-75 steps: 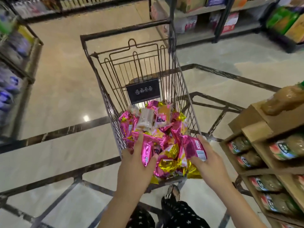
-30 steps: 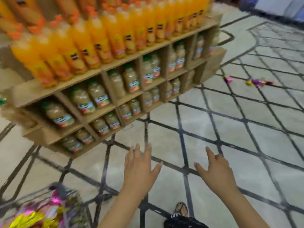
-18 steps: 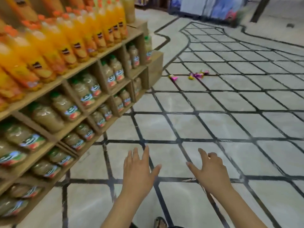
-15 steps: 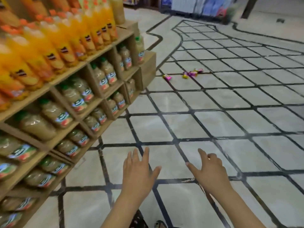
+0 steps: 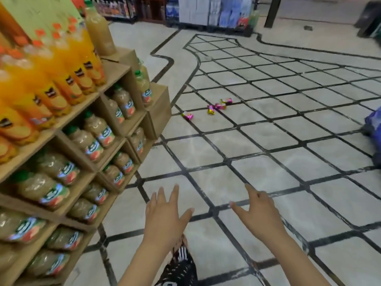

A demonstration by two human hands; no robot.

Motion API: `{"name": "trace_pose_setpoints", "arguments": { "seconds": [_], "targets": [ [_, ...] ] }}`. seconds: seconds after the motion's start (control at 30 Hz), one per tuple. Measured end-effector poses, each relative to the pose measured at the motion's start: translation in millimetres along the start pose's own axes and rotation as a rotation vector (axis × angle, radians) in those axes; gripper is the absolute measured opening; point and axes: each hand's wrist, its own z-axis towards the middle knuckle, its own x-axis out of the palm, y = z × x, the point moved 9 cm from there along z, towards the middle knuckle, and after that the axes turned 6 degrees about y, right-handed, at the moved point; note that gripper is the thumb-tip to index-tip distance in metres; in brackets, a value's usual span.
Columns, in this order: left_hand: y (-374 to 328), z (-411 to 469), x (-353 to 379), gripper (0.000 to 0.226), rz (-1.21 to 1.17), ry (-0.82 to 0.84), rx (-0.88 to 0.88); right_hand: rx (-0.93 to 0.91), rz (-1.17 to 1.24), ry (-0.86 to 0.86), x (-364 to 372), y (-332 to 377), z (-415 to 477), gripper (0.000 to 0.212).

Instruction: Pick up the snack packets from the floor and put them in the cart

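Observation:
Several pink and gold snack packets lie on the tiled floor ahead: one [image 5: 187, 115] nearest the shelf corner, two close together [image 5: 215, 107], and one [image 5: 226, 100] just beyond them. My left hand [image 5: 165, 215] and my right hand [image 5: 259, 213] are held out low in front of me, fingers spread, holding nothing. Both are well short of the packets. The cart is out of view.
A wooden display shelf [image 5: 156, 112] stacked with orange and pale juice bottles runs along my left. A blue object [image 5: 374, 129] sits at the right edge. More store shelving [image 5: 206, 11] stands at the far back. The floor has dark grid lines.
I have turned away from the cart, where both hands were on packets. The view has swung past the juice shelf, and the packets on the floor have come closer. Both hands are empty.

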Motion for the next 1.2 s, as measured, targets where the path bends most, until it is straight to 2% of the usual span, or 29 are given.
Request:
{"name": "trace_pose_setpoints", "arguments": {
  "seconds": [0.27, 0.5, 0.63, 0.93, 1.2],
  "targets": [
    [-52, 165, -112, 0.079, 0.099, -0.016, 0.146, 0.078, 0.045, -0.066, -69, 58, 141, 0.081],
    [-142, 298, -148, 0.080, 0.119, 0.022, 0.228, 0.161, 0.039, -0.078, -141, 32, 263, 0.079],
    [-204, 381, -169, 0.077, 0.137, -0.028, 0.253, 0.119, 0.046, -0.092, -195, 13, 359, 0.082],
    [-369, 560, -238, 0.077, 0.062, -0.139, 0.234, 0.033, -0.084, -0.139, -369, -11, 571, 0.080],
    [-414, 686, -281, 0.078, 0.036, -0.139, 0.165, -0.020, -0.057, -0.057, -424, -5, 721, 0.079]
  ]
}}
